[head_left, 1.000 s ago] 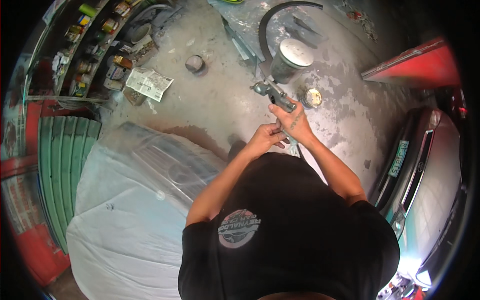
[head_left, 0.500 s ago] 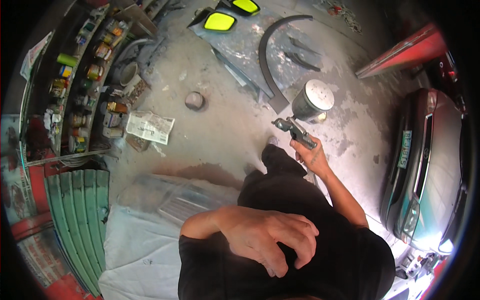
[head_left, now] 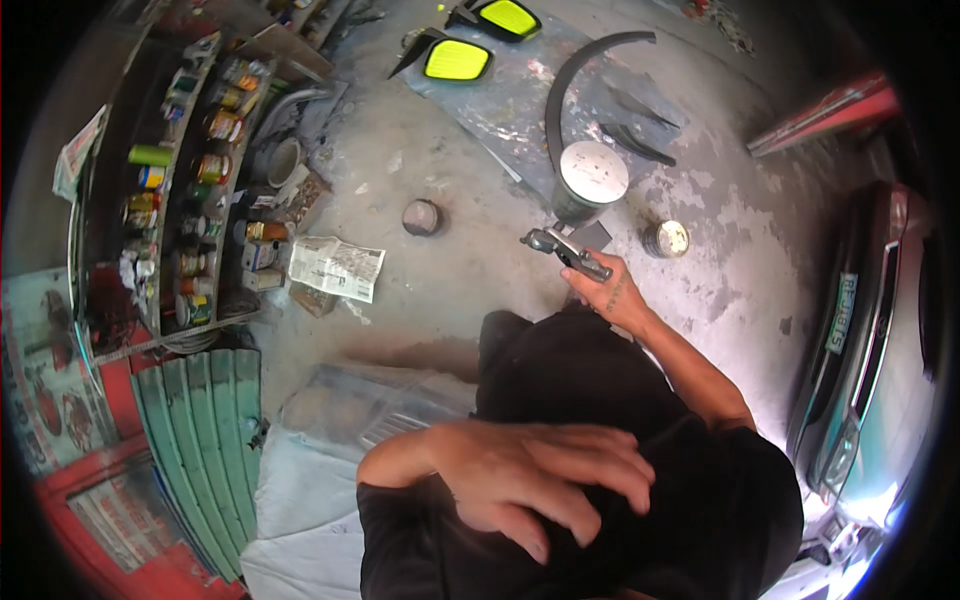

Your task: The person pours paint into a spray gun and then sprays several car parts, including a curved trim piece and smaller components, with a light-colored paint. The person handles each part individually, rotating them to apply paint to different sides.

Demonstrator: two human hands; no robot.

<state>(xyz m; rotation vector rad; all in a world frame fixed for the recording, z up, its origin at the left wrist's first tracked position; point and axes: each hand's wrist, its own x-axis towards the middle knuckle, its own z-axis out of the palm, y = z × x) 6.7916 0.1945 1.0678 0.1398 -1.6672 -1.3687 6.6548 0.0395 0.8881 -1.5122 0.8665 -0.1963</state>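
Observation:
My right hand [head_left: 615, 293] is wrapped round the handle of a metal spray gun [head_left: 570, 250]. The gun carries a large paint cup [head_left: 594, 174] with a pale, speckled lid, and its nozzle points to the left. Across my black shirt [head_left: 690, 470] lies my left hand [head_left: 545, 475], back upward. Its fingers are bent and spread apart, with nothing visible in them, though the palm is hidden. A small open can [head_left: 668, 239] stands on the floor beyond the gun, to its right.
Two yellow-faced mirror housings [head_left: 458, 60] and a curved black trim strip [head_left: 562, 95] lie ahead on a paint-stained sheet. Shelves of cans [head_left: 210, 170] line the left, beside a green corrugated panel [head_left: 195, 440]. A car [head_left: 870, 340] stands at right; a round tin [head_left: 422, 217] sits on the floor.
The spray gun and my right hand have moved left, uncovering the small can. My left hand's fingers have spread wider. The whole view has shifted, with the surroundings now further right.

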